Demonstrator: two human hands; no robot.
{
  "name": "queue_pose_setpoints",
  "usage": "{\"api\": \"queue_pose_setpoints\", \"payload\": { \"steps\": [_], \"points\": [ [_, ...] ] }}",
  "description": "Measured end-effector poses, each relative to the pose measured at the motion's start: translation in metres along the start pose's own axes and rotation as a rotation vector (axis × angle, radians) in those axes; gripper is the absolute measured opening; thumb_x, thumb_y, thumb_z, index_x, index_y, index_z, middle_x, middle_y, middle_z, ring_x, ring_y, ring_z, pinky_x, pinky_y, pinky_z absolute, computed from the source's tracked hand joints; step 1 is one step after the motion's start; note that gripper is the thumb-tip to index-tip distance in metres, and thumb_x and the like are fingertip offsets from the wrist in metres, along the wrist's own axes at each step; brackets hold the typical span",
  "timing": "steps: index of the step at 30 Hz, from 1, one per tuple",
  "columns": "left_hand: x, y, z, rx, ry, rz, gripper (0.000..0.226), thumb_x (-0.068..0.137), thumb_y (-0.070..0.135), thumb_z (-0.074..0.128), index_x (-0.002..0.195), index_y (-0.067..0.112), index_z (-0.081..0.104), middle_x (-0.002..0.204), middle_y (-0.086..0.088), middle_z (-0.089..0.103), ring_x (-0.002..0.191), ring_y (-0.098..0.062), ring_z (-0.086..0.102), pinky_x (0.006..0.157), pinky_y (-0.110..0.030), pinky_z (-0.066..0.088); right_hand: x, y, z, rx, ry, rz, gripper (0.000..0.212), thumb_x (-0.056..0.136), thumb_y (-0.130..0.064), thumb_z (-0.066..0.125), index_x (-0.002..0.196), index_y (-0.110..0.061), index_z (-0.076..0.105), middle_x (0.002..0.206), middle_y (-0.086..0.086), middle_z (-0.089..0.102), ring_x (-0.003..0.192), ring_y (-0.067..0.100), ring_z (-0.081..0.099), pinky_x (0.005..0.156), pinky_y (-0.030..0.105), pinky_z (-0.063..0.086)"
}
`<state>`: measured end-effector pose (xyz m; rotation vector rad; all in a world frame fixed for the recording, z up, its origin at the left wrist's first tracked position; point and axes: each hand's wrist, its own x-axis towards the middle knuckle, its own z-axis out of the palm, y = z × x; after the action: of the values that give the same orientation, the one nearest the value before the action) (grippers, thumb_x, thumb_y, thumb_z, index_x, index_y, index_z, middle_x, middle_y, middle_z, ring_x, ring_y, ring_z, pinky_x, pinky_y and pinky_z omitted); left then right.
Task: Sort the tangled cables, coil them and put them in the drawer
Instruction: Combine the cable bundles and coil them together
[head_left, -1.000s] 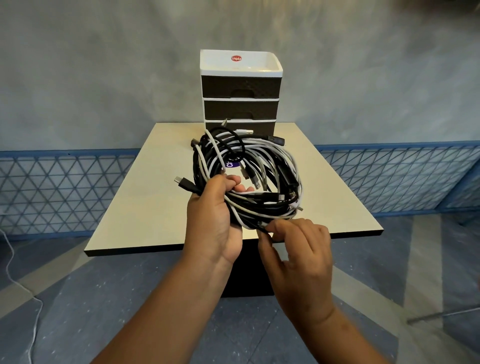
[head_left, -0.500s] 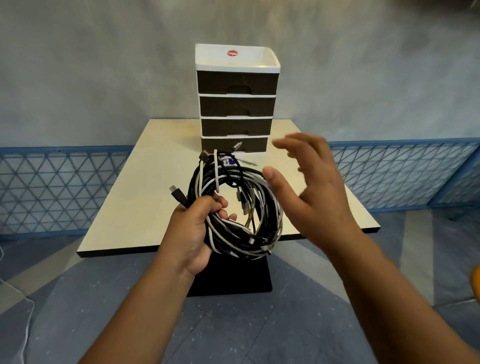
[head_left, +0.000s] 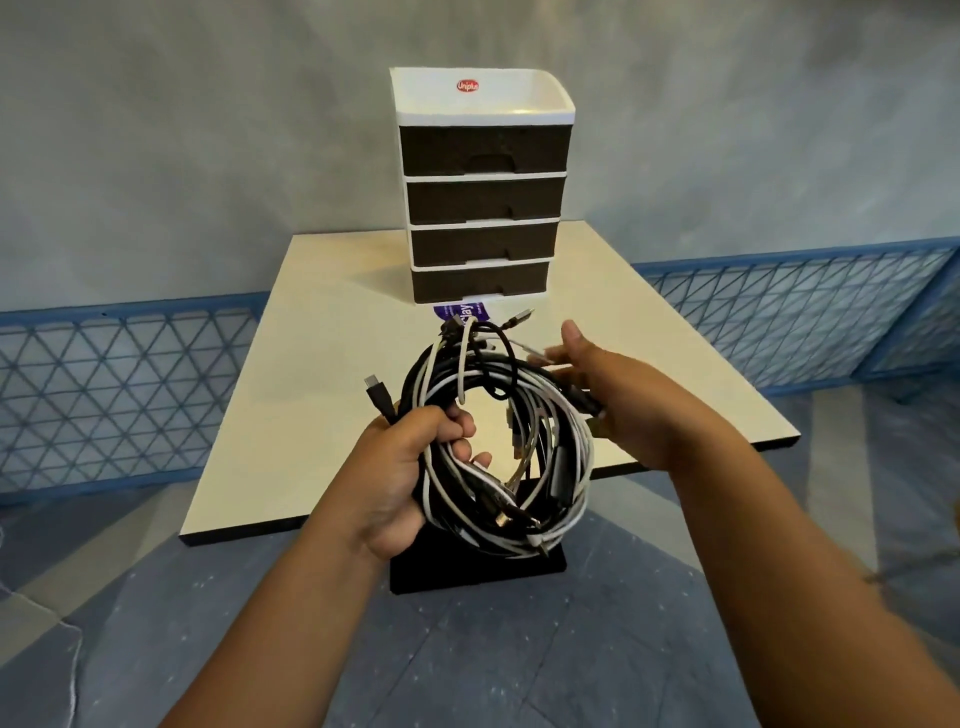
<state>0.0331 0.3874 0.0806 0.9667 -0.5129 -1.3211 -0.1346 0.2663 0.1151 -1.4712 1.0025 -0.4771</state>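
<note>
Cables (head_left: 498, 457), black and white ones knotted into one loose ring, are hanging in the air above the near edge of the worktop (head_left: 322, 395), not resting on it. The left hand (head_left: 400, 478) is clenching the ring's left side in a full fist, with a black plug (head_left: 378, 395) sticking up past the knuckles. The right hand (head_left: 618, 400) is lying against the ring's right side with fingers spread and reaching among the strands; whether it is pinching one yet I cannot tell, since that part is blurred.

The likely trouble is pulling one strand while the fist is squeezing all of them: the knot would be tightening rather than loosening, and a plug could be snagging inside the loop. Loosening the fist too far is the opposite risk, as the bundle is hanging partly past the worktop edge and could be slipping to the floor (head_left: 519, 649).

Room is good. The worktop is lying bare to the left and right of the bundle, so cables can be laid out there. The drawer unit (head_left: 483, 187) is standing at the far middle with all four drawers closed, and a purple label (head_left: 464, 312) and a loose plug end are lying just before its bottom drawer, which they may be fouling when it opens.
</note>
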Motion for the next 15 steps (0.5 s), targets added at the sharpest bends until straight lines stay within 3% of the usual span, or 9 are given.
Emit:
{"api": "queue_pose_setpoints", "payload": {
  "steps": [4, 10, 15],
  "points": [
    [0.021, 0.000, -0.016, -0.012, -0.043, -0.105, 0.011, 0.081, -0.002, 0.050, 0.078, 0.008, 0.054, 0.070, -0.003, 0.054, 0.047, -0.009, 0.049, 0.075, -0.035, 0.059, 0.000, 0.019, 0.017, 0.203, -0.132, 0.037, 0.066, 0.077, -0.067, 0.045, 0.120, -0.021, 0.066, 0.114, 0.012, 0.072, 0.106, 0.028, 0.069, 0.090, 0.041, 0.054],
    [0.064, -0.007, -0.024, -0.052, -0.057, -0.225, 0.019, 0.088, -0.002, 0.039, 0.080, 0.010, 0.050, 0.069, -0.001, 0.053, 0.046, -0.007, 0.048, 0.070, -0.030, 0.056, 0.031, 0.032, 0.018, 0.242, -0.083, 0.027, 0.043, 0.087, -0.049, 0.056, 0.113, -0.015, 0.065, 0.106, 0.023, 0.070, 0.083, 0.029, 0.068, 0.068, 0.037, 0.060],
    [0.120, -0.019, -0.024, -0.059, -0.026, -0.325, 0.014, 0.082, -0.003, 0.043, 0.081, 0.008, 0.051, 0.070, -0.002, 0.052, 0.047, -0.008, 0.050, 0.068, -0.030, 0.056, 0.082, 0.051, -0.004, 0.324, -0.050, 0.073, 0.044, 0.086, -0.045, 0.062, 0.111, -0.009, 0.064, 0.095, 0.020, 0.069, 0.080, 0.030, 0.066, 0.079, 0.043, 0.057]
  ]
}}
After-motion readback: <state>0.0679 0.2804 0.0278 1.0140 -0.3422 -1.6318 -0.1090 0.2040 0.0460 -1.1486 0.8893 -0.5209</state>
